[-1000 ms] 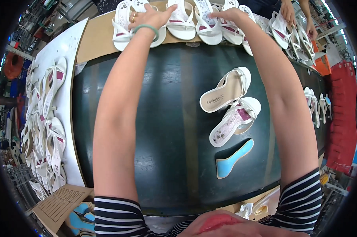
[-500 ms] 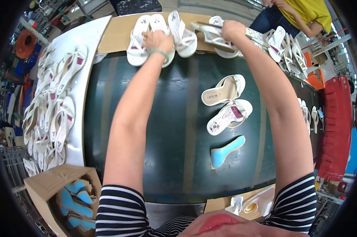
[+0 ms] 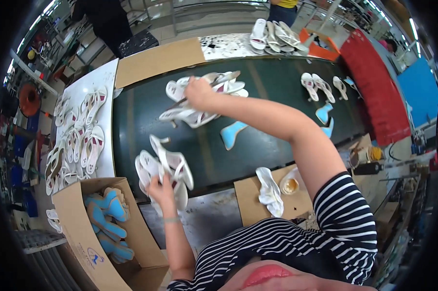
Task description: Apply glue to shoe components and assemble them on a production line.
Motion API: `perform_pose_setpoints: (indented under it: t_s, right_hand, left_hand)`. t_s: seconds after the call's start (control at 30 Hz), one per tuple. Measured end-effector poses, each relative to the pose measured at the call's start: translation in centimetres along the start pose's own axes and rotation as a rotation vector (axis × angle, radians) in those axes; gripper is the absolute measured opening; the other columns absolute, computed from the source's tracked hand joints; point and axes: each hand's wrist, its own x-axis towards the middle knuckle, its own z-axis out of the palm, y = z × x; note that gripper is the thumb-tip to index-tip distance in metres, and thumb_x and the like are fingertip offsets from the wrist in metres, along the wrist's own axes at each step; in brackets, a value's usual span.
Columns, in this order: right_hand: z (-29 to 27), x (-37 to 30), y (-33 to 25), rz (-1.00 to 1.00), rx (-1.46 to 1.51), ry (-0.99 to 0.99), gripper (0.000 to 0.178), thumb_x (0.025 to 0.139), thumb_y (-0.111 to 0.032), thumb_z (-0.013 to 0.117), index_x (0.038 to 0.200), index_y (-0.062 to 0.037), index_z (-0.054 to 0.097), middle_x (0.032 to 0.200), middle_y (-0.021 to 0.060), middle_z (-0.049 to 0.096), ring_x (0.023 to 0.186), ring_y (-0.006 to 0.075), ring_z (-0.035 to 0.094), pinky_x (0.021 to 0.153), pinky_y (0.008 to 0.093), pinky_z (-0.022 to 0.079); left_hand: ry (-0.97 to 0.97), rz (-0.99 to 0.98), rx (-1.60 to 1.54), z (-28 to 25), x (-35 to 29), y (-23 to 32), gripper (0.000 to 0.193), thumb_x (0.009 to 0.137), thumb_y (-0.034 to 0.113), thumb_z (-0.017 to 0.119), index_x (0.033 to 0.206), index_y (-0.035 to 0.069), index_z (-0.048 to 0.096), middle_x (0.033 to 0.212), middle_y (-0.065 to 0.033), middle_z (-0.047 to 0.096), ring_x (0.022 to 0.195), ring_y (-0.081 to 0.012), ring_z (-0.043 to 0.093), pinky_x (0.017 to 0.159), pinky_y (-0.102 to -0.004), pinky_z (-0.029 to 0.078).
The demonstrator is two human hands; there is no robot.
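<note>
White heeled sandals point(image 3: 173, 162) stand together at the near left edge of the dark green belt, several strapped uppers overlapping. My left hand point(image 3: 162, 191) is closed on them, its thumb and fingers pinching the near part. Farther off, my right hand point(image 3: 198, 93) closes over a group of white sandals point(image 3: 197, 118) lying on the belt, some with purple insoles. A thin dark strip shows beside its fingers, too small to make out. Right of that group lies a blue-topped insole piece point(image 3: 232, 135), close below my right forearm.
An open carton point(image 3: 146, 245) of blue insole pieces stands at near left. White sandals crowd the white side table point(image 3: 105, 150). Cardboard point(image 3: 245, 203) at the near edge bears white wrapping and a small cup. More sandals point(image 3: 318, 87), an orange box point(image 3: 321, 43) and red padding point(image 3: 374, 92) lie right.
The view has swung to the right. Both hands have come nearer from the far cardboard strip, bringing sandals: the left to the near left edge, the right onto the belt.
</note>
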Motion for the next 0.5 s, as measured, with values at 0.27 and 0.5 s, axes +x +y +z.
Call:
perform_pose_setpoints:
  t_s: [0.27,0.5]
  right_hand:
    - [-1.6,-14.4,-8.6,-0.279,0.104,-0.072,0.020,0.081,-0.018,0.062,0.095,-0.0100,0.074,0.102,0.0119,0.069,0.101,0.0256,0.064,0.078,0.0372,0.053]
    - [0.7,-21.1,-14.5,-0.752,0.074,0.134,0.015,0.074,-0.016,0.063,0.081,-0.0096,0.074,0.094,0.0130,0.067,0.086,0.0260,0.066,0.068,0.0369,0.054]
  left_hand:
    - [0.062,-0.125,-0.203,-11.1,-22.5,-1.5,0.014,0.078,0.006,0.063,0.072,-0.005,0.057,0.068,-0.0065,0.057,0.062,-0.0136,0.051,0.054,-0.0318,0.040]
    - [0.056,-0.468,-0.428,-15.1,-35.3,-1.3,0.014,0.093,0.009,0.052,0.083,-0.001,0.055,0.069,-0.0036,0.059,0.059,-0.0099,0.053,0.050,-0.0243,0.039]
